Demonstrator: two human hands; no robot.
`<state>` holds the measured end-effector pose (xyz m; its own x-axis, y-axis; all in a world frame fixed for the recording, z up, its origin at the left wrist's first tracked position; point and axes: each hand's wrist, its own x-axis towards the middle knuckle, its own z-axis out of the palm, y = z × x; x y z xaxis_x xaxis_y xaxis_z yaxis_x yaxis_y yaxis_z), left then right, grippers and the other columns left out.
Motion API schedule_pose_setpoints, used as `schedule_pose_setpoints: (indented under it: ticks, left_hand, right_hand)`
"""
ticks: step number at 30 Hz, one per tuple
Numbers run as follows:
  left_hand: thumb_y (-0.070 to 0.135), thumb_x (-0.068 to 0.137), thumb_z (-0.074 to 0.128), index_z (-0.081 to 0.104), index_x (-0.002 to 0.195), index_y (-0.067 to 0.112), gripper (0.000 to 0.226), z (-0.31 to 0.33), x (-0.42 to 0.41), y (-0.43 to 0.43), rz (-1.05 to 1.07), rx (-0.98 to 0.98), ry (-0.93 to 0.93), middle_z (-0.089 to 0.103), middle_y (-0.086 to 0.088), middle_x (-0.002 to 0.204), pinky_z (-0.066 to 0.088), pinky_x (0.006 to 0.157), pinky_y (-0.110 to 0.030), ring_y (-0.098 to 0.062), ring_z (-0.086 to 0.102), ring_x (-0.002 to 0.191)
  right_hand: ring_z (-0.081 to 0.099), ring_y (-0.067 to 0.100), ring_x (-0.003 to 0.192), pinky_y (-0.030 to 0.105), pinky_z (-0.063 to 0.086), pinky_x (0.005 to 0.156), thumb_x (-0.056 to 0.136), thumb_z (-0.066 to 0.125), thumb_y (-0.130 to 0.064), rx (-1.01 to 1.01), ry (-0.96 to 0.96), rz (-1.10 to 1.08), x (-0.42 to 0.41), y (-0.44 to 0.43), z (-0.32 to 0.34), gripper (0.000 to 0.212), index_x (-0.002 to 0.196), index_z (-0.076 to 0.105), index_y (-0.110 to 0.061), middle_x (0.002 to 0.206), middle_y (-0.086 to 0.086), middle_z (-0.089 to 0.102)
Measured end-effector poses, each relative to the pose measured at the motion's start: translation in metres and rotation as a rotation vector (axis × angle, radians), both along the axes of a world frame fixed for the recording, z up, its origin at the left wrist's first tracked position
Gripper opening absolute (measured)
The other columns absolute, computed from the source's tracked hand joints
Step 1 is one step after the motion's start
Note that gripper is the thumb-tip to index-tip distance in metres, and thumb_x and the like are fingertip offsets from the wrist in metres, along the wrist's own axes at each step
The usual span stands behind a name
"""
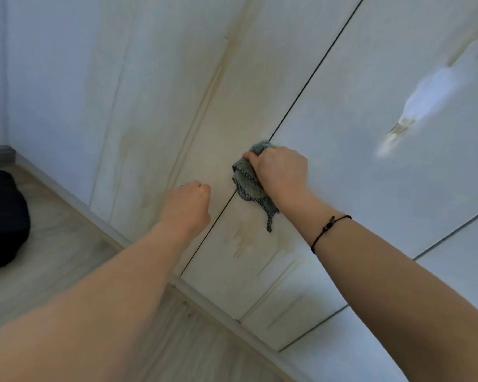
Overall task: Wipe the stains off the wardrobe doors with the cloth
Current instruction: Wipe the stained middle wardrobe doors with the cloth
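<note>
Both bare arms reach forward and down toward the wardrobe doors (pixel 356 166), forearms nearly straight and converging on the dark seam (pixel 301 89) where two door panels meet. The right hand (pixel 280 175) is seen from the back, wrist bent slightly. Its fingers (pixel 250 156) are curled tight round a bunched grey-green cloth (pixel 247 183) and press it flat against the door, right over the seam. A loose tail of the cloth hangs down below the hand. A thin black bracelet (pixel 329 228) circles the right wrist. The left hand (pixel 189 205) sits just left of the seam, close to the door panel. Its fingers are folded under into a fist with nothing visible in them, and a ring (pixel 182 185) shows on one finger. Whether its knuckles touch the door cannot be told. Yellow-brown drip stains (pixel 244 242) run down the panel just beneath the cloth, and a long streak (pixel 204 100) climbs the left door. Below lie a pale wooden floor (pixel 53 244) and a black object (pixel 0 216) at the far left.
</note>
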<state>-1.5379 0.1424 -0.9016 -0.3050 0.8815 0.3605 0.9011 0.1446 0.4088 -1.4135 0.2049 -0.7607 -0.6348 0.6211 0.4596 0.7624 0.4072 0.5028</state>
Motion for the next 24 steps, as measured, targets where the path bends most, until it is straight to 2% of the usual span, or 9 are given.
schedule_pose_setpoints:
  ticks: [4,7,9,11,13,16,19,21,24]
  left_hand:
    - [0.006,0.082,0.052,0.061,0.122,0.014,0.042,-0.016,0.002,0.001,-0.020,-0.110,0.080,0.062,-0.009,0.118,0.049,0.085,-0.038,-0.033,0.061,0.110]
    - [0.008,0.083,0.054,0.063,0.115,0.014,0.034,-0.017,0.012,0.008,-0.085,-0.134,0.016,0.065,-0.011,0.115,0.052,0.088,-0.040,-0.034,0.062,0.109]
    - [0.010,0.084,0.054,0.063,0.114,0.012,0.031,-0.025,0.019,0.014,-0.118,-0.178,0.013,0.065,-0.013,0.114,0.052,0.089,-0.039,-0.034,0.061,0.110]
    - [0.012,0.090,0.054,0.061,0.123,0.012,0.034,-0.037,0.024,0.018,-0.122,-0.235,0.032,0.062,-0.014,0.121,0.048,0.091,-0.037,-0.033,0.059,0.115]
    - [0.013,0.093,0.054,0.059,0.125,0.010,0.033,-0.055,0.024,0.023,-0.120,-0.317,0.035,0.061,-0.015,0.125,0.047,0.093,-0.036,-0.032,0.058,0.119]
    - [0.012,0.096,0.052,0.060,0.122,0.005,0.029,-0.081,0.020,0.022,-0.121,-0.488,-0.027,0.061,-0.018,0.127,0.048,0.092,-0.036,-0.033,0.059,0.119]
    - [0.010,0.097,0.049,0.060,0.126,0.006,0.032,-0.091,0.026,0.017,-0.239,-0.608,-0.100,0.060,-0.016,0.132,0.046,0.091,-0.031,-0.031,0.057,0.122]
    - [0.009,0.094,0.051,0.064,0.120,0.005,0.029,-0.088,0.036,0.020,-0.300,-0.532,-0.210,0.064,-0.017,0.125,0.044,0.083,-0.028,-0.033,0.060,0.118]
    - [0.011,0.092,0.049,0.062,0.102,0.006,0.018,-0.066,0.053,0.033,-0.266,-0.163,-0.304,0.070,-0.018,0.105,0.047,0.074,-0.035,-0.036,0.065,0.098]
  right_hand:
    - [0.067,0.028,0.089,0.031,0.031,0.053,0.106,0.045,-0.034,-0.104,-0.212,-0.046,-0.007,0.008,-0.064,0.026,0.118,0.068,-0.032,0.101,0.000,0.069]
    - [0.069,0.030,0.088,0.032,0.038,0.061,0.104,0.045,-0.025,-0.270,-0.116,-0.086,-0.005,0.004,-0.126,0.025,0.094,0.067,-0.016,0.095,0.006,0.071]
    - [0.069,0.029,0.094,0.031,0.046,0.067,0.102,0.045,-0.015,-0.395,-0.110,-0.124,-0.004,0.001,-0.175,0.021,0.095,0.065,-0.015,0.102,0.007,0.070]
    - [0.068,0.025,0.100,0.032,0.054,0.077,0.104,0.045,-0.013,-0.495,-0.165,-0.171,-0.005,0.001,-0.216,0.020,0.099,0.064,-0.015,0.109,0.005,0.069]
    - [0.068,0.023,0.101,0.032,0.055,0.079,0.105,0.044,-0.013,-0.544,-0.174,-0.208,-0.006,0.002,-0.245,0.021,0.092,0.061,-0.015,0.111,0.004,0.069]
    - [0.068,0.026,0.100,0.031,0.046,0.074,0.103,0.045,-0.020,-0.637,-0.069,-0.241,-0.009,0.004,-0.254,0.024,0.099,0.068,-0.015,0.108,0.005,0.070]
    - [0.067,0.028,0.097,0.032,0.044,0.071,0.102,0.045,-0.034,-0.700,0.122,-0.279,-0.001,0.002,-0.242,0.031,0.092,0.067,-0.015,0.102,0.008,0.070]
    - [0.067,0.032,0.096,0.034,0.042,0.069,0.104,0.042,-0.044,-0.674,0.295,-0.271,0.011,0.003,-0.227,0.047,0.093,0.071,-0.009,0.100,0.013,0.071]
    - [0.068,0.037,0.089,0.040,0.047,0.071,0.105,0.039,-0.046,-0.588,0.572,-0.178,0.031,0.010,-0.196,0.058,0.089,0.075,-0.003,0.093,0.018,0.073]
